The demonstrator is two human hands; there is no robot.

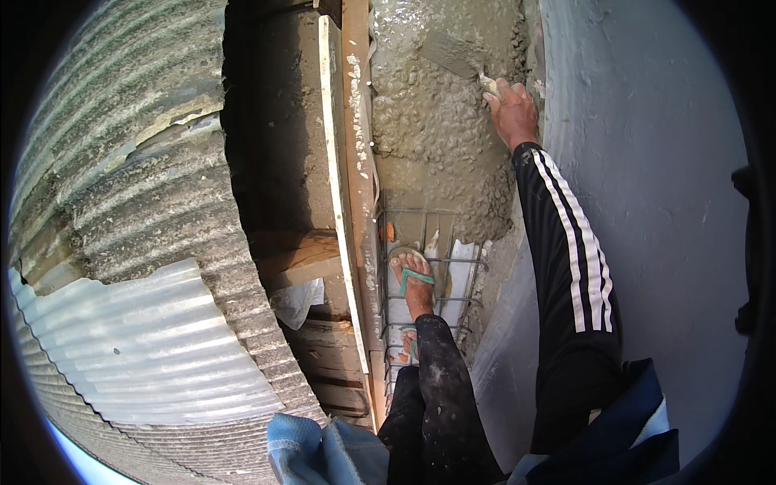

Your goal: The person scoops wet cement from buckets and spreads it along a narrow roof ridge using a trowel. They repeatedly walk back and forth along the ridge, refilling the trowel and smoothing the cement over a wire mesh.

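Note:
My right hand [515,113] is closed around the handle of a trowel [451,55]. The trowel's flat grey blade lies on the surface of wet concrete [440,121], its tip pointing to the far left. The concrete fills the far part of a narrow strip; it looks smooth and watery at the far left and lumpy toward the right and near edge. Nearer to me, a rebar cage [453,260] shows bare where the concrete ends. My left hand is out of view.
My sandalled foot [412,271] stands among the rebar. Wooden formwork boards [356,162] edge the strip on the left, with a dark gap beyond them. Further left lies a corrugated roof [153,202] with a paler sheet [153,347]. A grey wall [647,162] rises on the right.

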